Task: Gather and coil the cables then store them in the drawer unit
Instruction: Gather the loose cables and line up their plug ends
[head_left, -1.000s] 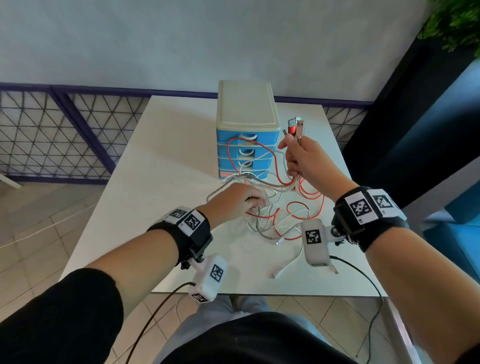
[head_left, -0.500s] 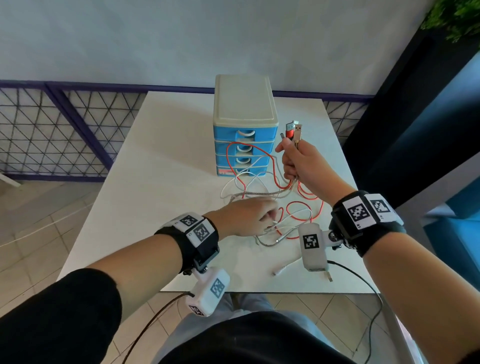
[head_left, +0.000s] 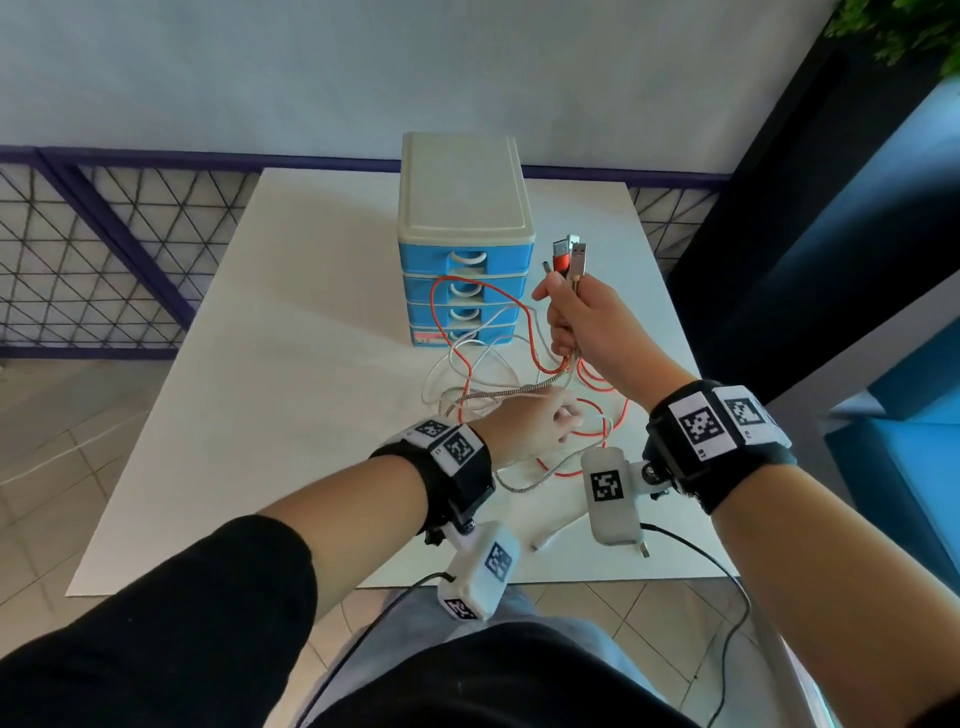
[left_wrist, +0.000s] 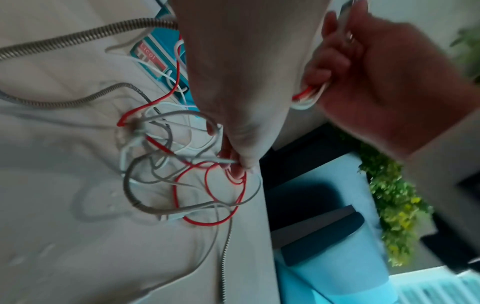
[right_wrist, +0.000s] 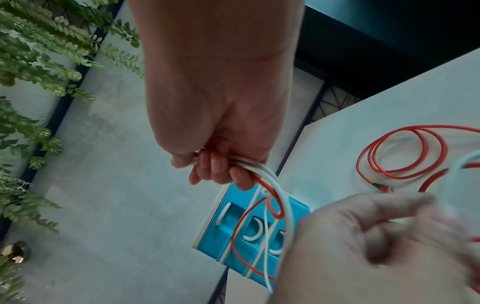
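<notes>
Cables (head_left: 519, 395) tangled on white desk (head_left: 311, 364) in front of blue drawer unit (head_left: 465, 249), all drawers closed. Right hand (head_left: 582, 327) raised, fingers wrapped around bunched cable ends, plugs sticking up. Left hand (head_left: 530, 428) low over tangle, fingers pinching a white strand.

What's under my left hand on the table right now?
Under the left hand lie tangled loops of the red cable, white cable and braided cable; whatever lies beneath the palm is hidden.
</notes>
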